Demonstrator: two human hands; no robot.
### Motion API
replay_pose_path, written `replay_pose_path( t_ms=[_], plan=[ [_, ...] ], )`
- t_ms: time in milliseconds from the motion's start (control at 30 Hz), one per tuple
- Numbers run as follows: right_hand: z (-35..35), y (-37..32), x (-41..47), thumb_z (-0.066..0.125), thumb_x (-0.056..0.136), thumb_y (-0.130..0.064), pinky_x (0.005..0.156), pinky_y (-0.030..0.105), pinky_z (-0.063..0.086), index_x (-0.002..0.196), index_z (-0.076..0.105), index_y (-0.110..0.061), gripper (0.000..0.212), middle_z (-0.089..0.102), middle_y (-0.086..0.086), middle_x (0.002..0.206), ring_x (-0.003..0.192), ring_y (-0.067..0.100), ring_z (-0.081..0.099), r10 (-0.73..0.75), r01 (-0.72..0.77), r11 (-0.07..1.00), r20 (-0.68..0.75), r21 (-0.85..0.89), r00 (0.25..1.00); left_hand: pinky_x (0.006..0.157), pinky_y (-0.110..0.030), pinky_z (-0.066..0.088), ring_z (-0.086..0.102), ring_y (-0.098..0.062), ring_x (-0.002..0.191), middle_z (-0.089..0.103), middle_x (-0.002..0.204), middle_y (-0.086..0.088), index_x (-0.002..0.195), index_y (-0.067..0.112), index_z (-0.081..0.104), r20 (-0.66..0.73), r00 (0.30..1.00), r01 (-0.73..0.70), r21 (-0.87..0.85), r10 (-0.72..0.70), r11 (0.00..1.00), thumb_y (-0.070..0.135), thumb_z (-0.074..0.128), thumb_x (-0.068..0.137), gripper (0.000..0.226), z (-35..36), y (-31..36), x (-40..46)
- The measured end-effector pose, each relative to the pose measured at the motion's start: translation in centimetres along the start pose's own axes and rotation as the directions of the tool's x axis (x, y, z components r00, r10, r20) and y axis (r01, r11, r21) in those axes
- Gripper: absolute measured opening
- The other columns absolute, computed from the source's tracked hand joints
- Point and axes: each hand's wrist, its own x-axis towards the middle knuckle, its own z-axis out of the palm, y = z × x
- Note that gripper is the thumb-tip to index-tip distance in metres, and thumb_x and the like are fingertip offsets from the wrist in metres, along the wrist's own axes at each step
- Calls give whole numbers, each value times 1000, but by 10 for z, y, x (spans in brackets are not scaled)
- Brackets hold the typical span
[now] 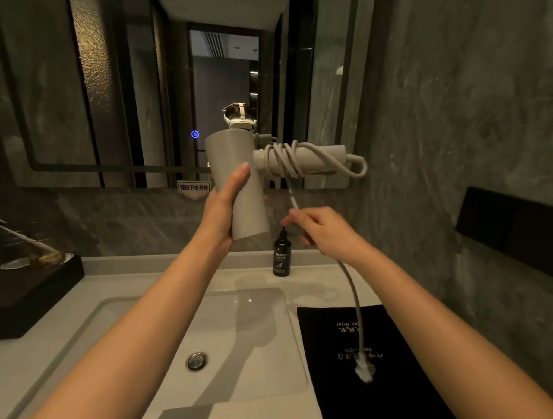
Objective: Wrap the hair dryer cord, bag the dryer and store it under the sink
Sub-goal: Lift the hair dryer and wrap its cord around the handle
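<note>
Black dryer bag (373,363) flat by sink (140,314), empty, plug (364,370) dangling over it; right hand (327,231) pinched on cord (351,281), left hand (223,207) clamped on hair dryer (238,183) barrel, handle part-wrapped; bagging and storing left.

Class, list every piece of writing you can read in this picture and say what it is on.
"Dunster": on the black bottle; the smaller lines beneath are too small to read.
"提拉下水开关": on the sticker at the mirror's lower edge.
"Dryer": gold print, upside down, on the black bag; its other gold lines are too blurred.
</note>
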Motion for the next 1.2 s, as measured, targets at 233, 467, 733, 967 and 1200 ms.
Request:
replay_pose_path(
  t_ms=[233, 467, 733, 967, 1200],
  plan=[
    [-20, -11, -12, 58, 91, -33, 48, 13, 35, 84, 70, -25, 16, 54, -10, 58, 50, -2, 48, -117, 124, 965, 41, -230, 992, 76, -36, 54, 60, -18, 93, 56, 97, 6, 112, 29, 46, -147, 910, -218, 624, 387, 750, 50, 80, 64, 62, -9, -10, 18],
    [-64, -10, 0, 61, 89, -31, 64, 18, 48, 87, 71, -31, 10, 67, -7, 77, 71, 2, 60, -209, 182, 967, -144, -179, 967, 61, -27, 54, 63, -13, 85, 60, 99, 5, 106, 34, 51, 63, 979, -181, 695, 193, 696, 62, 76, 52, 66, -38, -9, 18],
    [-68, 9, 16, 64, 79, -47, 59, 15, 48, 77, 74, -39, 12, 70, 2, 77, 65, 16, 59, -135, 144, 989, -175, 43, 975, 66, -31, 56, 70, -15, 80, 70, 99, -6, 113, 27, 54, 347, 925, -62, 537, -153, 842, 56, 71, 59, 64, -42, 0, 5],
    [-22, 40, 11, 48, 95, -2, 58, 14, 54, 86, 58, -16, 20, 66, -2, 81, 59, -2, 67, 92, -29, 874, -107, 486, 990, 61, -32, 59, 70, -19, 69, 73, 83, -8, 106, 13, 63, 333, 919, 185, 114, -213, 976, 51, 88, 45, 76, -18, -8, -1],
    [4, 27, -1, 53, 94, -35, 57, 29, 46, 98, 72, -18, 26, 67, -9, 66, 61, 5, 58, 33, -35, 999, -45, -40, 998, 55, -30, 57, 70, -17, 71, 69, 92, -8, 120, 12, 56, -14, 999, 43, 41, -43, 998, 42, 73, 76, 55, -9, -18, 10]
  ],
)
